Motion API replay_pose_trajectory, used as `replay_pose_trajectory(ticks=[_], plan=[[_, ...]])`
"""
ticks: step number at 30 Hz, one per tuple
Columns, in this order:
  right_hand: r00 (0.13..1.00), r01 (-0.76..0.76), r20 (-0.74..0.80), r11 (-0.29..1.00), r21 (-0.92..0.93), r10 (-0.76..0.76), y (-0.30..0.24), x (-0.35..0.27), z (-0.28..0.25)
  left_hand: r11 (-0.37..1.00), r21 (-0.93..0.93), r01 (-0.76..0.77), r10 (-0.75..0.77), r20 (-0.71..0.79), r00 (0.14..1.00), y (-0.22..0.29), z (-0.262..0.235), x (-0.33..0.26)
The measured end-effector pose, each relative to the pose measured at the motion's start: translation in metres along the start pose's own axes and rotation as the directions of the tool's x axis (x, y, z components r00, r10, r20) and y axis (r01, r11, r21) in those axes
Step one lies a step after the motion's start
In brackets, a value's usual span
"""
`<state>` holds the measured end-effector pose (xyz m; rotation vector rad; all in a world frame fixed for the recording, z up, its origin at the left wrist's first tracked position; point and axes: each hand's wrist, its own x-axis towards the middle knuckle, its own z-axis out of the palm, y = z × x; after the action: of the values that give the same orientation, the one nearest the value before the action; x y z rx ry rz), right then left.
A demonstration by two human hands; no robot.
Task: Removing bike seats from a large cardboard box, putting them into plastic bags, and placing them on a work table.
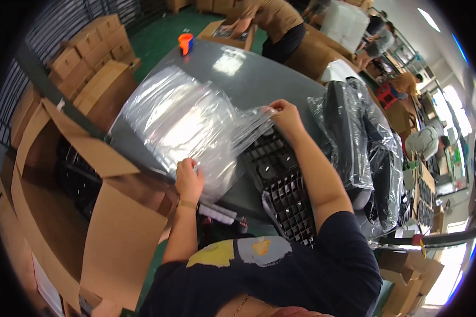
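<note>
A stack of clear plastic bags lies on the grey table in front of me. My right hand pinches the edge of a clear bag and draws it taut to the right. At the near edge of the stack, my left hand has its fingers closed on the plastic. Under my right forearm rests a black plastic grid part, partly hidden by the arm. Farther right lie several black parts wrapped in clear plastic.
An open cardboard box with black parts inside stands at my left, its flaps spread toward the table. An orange and blue tape dispenser sits at the far table edge. Beyond it, a person bends over another box. Stacked cartons stand far left.
</note>
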<state>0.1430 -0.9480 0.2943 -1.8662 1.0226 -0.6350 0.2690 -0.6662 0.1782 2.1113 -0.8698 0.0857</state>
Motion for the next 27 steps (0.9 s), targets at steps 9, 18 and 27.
replay_pose_trajectory(ticks=[9,18,27], plan=[[0.940,-0.252,0.337,0.773,0.582,0.052,-0.075,0.045,0.000,-0.853,-0.328,0.405,0.029,0.747,0.664,-0.019,0.018,0.102],[0.703,0.687,0.569,0.202,-0.698,-0.427,-0.015,0.074,-0.018,0.899,-0.337,-0.281,0.278,-0.059,0.959,0.056,0.050,0.117],[0.867,0.234,0.486,0.773,-0.590,0.107,0.119,0.047,-0.012,0.935,-0.200,0.292,-0.151,0.520,0.841,0.044,0.125,0.067]])
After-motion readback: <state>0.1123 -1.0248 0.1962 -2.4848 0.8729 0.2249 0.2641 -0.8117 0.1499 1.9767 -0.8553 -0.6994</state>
